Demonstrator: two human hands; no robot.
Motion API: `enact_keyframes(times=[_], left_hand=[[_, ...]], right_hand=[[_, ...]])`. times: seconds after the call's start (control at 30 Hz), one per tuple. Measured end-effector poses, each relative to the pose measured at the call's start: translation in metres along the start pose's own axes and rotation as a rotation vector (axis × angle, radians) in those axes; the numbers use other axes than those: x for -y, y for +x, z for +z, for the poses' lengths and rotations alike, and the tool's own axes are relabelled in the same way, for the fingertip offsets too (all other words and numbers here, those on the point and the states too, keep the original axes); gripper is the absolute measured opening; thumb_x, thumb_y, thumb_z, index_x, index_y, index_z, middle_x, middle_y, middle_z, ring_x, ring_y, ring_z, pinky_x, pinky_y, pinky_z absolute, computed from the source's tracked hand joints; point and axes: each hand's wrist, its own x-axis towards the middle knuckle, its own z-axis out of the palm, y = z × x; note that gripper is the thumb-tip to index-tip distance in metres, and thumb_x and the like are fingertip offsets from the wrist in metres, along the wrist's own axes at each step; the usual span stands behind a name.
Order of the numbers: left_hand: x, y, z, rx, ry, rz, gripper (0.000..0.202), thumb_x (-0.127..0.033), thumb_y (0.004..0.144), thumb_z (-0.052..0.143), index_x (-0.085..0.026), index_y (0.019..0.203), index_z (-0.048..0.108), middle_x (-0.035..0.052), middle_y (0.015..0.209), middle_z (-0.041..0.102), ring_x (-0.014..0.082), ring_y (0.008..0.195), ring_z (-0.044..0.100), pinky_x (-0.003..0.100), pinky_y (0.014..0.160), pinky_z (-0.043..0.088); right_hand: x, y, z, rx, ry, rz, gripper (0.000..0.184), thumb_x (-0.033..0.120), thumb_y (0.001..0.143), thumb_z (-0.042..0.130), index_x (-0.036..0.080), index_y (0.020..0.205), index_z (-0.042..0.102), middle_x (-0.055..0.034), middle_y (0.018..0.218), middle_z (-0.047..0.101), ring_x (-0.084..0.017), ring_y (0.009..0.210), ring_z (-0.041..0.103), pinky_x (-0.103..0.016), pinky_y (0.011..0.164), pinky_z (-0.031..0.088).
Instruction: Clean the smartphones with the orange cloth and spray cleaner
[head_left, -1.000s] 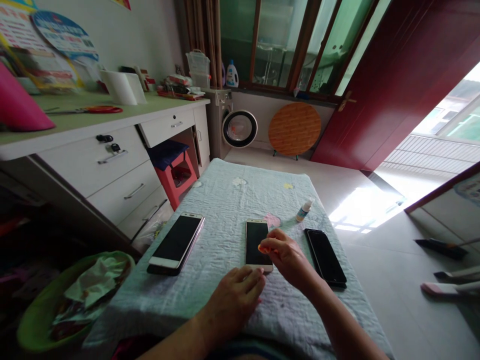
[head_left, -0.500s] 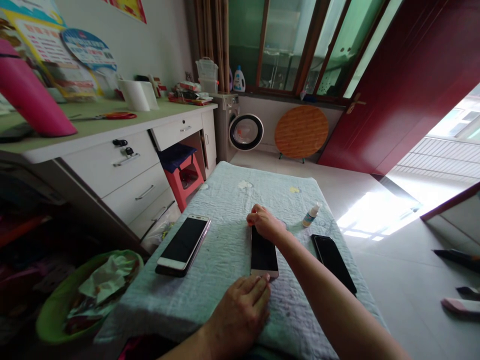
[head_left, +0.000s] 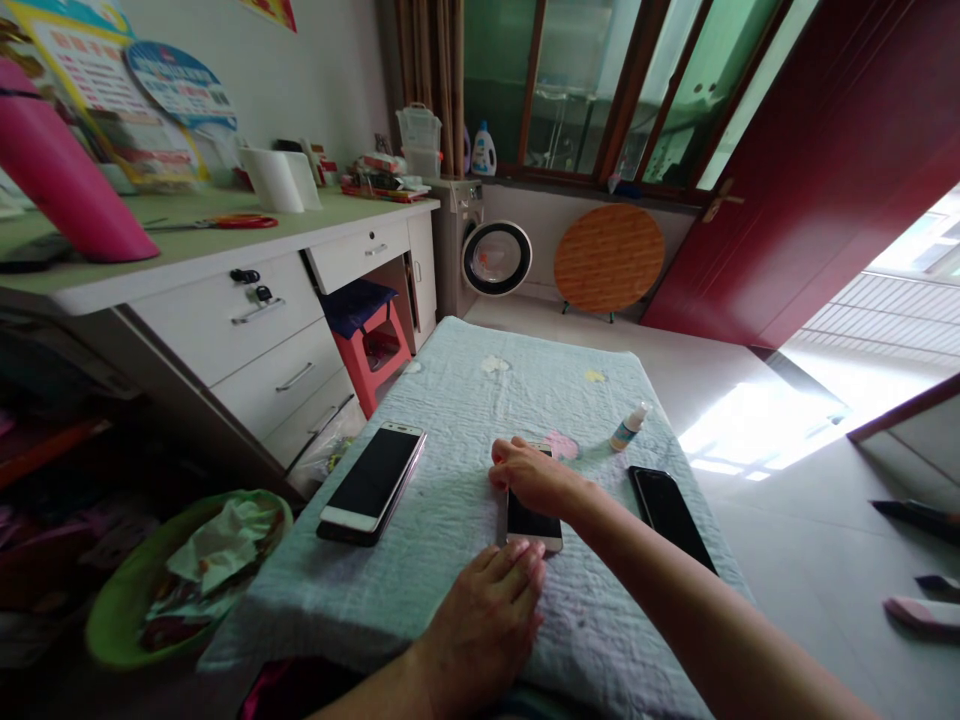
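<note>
From my head view I count one white-framed smartphone (head_left: 534,524) at the middle of the pale blue cloth (head_left: 450,410), between my two hands. My left hand (head_left: 487,615) lies flat, fingers extended, fingertips on the phone's near end, gripping nothing. My right hand (head_left: 534,478) is curled over its far left part; I cannot tell how tightly the fingers close or what they hold. Left sits one white smartphone (head_left: 375,478) stacked on at least one other; right, one black smartphone (head_left: 671,515) and, farther off, one spray bottle (head_left: 628,428).
</note>
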Motion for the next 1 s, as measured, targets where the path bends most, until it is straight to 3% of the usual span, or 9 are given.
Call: enact_keyframes(times=[0.27,0.63,0.83,1.0], left_hand=[[0.001,0.001,-0.004,0.026,0.014,0.014,0.042,-0.027,0.095,0.050,-0.013,0.135,0.049,0.0122,0.140,0.054,0.0303,0.130,0.049,0.044,0.106,0.044],[-0.001,0.003,-0.002,-0.034,-0.017,0.015,0.036,-0.020,0.092,0.052,-0.010,0.127,0.055,0.0128,0.134,0.059,0.0269,0.128,0.052,0.039,0.108,0.044],[-0.001,0.003,-0.004,-0.023,-0.016,-0.013,0.036,-0.021,0.093,0.051,-0.013,0.127,0.055,0.0117,0.135,0.059,0.0271,0.128,0.052,0.041,0.104,0.045],[0.000,-0.001,-0.002,0.019,-0.007,-0.035,0.038,-0.024,0.095,0.048,-0.014,0.132,0.051,0.0108,0.141,0.054,0.0276,0.132,0.047,0.043,0.104,0.043]], right_hand=[[0.018,-0.016,0.002,0.118,0.060,-0.185,0.015,0.007,0.077,0.064,0.019,0.071,0.070,-0.0033,0.091,0.059,-0.015,0.082,0.048,-0.023,0.072,0.039],[-0.019,0.018,-0.015,0.019,-0.057,0.138,0.022,0.010,0.089,0.051,0.017,0.084,0.071,-0.0098,0.108,0.056,-0.019,0.093,0.048,-0.027,0.076,0.039],[-0.015,0.016,-0.013,0.015,-0.081,0.160,0.024,0.012,0.091,0.049,0.017,0.084,0.071,-0.0117,0.107,0.056,-0.021,0.093,0.047,-0.029,0.076,0.040],[0.000,0.001,-0.004,0.017,-0.080,0.018,0.024,0.012,0.090,0.051,0.017,0.078,0.071,-0.0104,0.103,0.058,-0.021,0.091,0.047,-0.029,0.075,0.040]])
